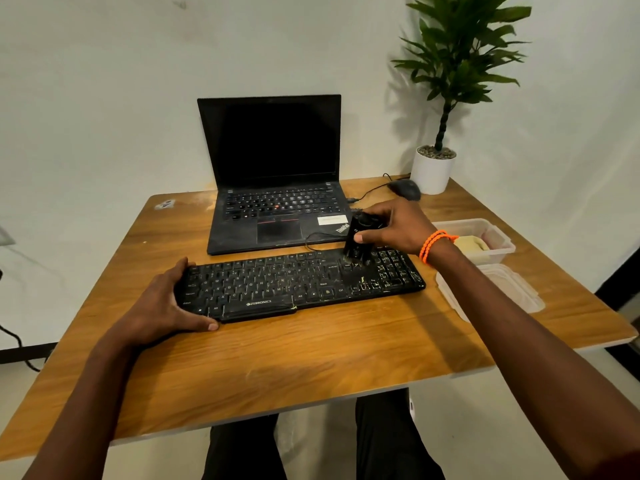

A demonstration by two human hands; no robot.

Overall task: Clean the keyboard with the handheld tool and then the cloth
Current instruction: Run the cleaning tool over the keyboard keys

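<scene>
Head view: bristly black brush (pixel 356 245), flat keyboard (pixel 298 285).

Bare table (pixel 311 355) before keyboard (pixel 298 285); laptop (pixel 273 188) blocks behind.
</scene>
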